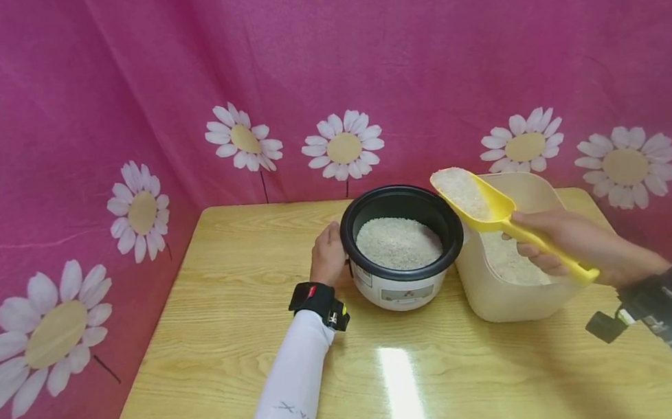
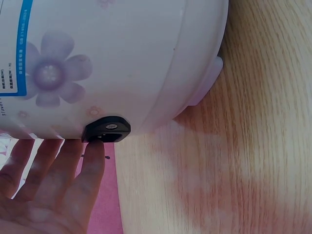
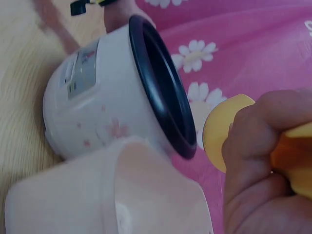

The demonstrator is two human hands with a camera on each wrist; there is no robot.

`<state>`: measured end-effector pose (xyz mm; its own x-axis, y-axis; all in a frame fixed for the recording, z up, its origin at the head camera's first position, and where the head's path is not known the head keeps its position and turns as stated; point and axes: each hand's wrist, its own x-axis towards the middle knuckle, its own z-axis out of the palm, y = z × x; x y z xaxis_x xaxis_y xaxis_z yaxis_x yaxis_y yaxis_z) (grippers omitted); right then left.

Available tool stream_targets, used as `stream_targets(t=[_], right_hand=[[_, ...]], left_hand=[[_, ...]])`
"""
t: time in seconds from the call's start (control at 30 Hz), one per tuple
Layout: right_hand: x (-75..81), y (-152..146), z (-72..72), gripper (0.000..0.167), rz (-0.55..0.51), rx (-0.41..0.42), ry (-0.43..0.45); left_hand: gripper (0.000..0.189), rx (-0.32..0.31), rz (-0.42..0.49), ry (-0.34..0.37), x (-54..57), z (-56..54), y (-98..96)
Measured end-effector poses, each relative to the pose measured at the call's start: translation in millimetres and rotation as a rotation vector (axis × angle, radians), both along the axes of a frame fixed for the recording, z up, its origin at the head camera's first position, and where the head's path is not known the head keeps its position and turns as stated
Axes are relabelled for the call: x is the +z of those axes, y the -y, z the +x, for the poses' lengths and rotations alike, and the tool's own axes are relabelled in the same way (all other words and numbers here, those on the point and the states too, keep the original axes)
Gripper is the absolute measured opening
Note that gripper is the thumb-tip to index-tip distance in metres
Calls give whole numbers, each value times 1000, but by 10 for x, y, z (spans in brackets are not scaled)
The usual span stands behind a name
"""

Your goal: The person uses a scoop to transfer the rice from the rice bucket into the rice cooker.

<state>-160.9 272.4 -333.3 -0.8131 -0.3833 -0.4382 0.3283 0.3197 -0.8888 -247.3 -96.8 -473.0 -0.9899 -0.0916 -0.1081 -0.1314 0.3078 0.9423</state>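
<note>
Scoop (image 1: 492,204) gripped, my right hand (image 1: 589,243) hangs near the cooker (image 1: 376,291); my left hand (image 1: 327,255), fingers extended, touches it, table edge (image 1: 162,326) well left.

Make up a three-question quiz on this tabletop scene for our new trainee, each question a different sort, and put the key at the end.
1. Short answer: What lies in the yellow plastic scoop?
2. Fill in the blank: In the head view, the open-topped cream plastic bin stands to the ____ of the round, black-rimmed white rice cooker.
3. True or false: The scoop lies untouched on the light wood table.

Key:
1. White rice grains.
2. right
3. False; the person's right hand grips it, while the left hand is at the cooker's side.
</note>
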Motion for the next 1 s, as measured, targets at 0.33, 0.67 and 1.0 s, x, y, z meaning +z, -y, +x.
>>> stream_targets(t=[0.33,0.67,1.0], right_hand=[[-5,321,-43,39,-31,45,35],[-85,553,-55,41,91,103,-40],[-135,694,-92,35,168,123,-62]], left_hand=[[54,0,-11,-7,11,15,3],[50,-2,10,-15,2,19,-1],[51,5,29,7,12,25,1]])
